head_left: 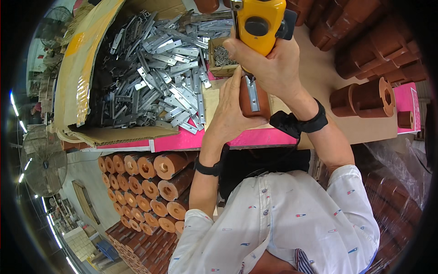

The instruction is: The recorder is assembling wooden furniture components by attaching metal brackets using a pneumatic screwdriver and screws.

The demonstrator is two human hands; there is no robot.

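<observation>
My right hand [280, 68] is wrapped round a yellow power screwdriver [262, 23], whose tip comes down at the far end of a small silver metal strip [252, 98]. Whether the tip touches a screw is hidden behind my fingers. The strip lies lengthwise on a reddish-brown cylinder [263, 101] on the bench. My left hand [226, 107] grips this cylinder from the left, thumb along its near end and fingers by the strip's far end. Just beyond my left hand stands a small wooden box [224, 71] of screws.
A big cardboard box [84, 59] on the left holds many loose metal strips [178, 68]. Brown cylinders [372, 98] lie on the right of the bench, with larger stacks behind. Below the pink bench edge [269, 137], more cylinders [166, 166] are piled. A fan [44, 160] stands far left.
</observation>
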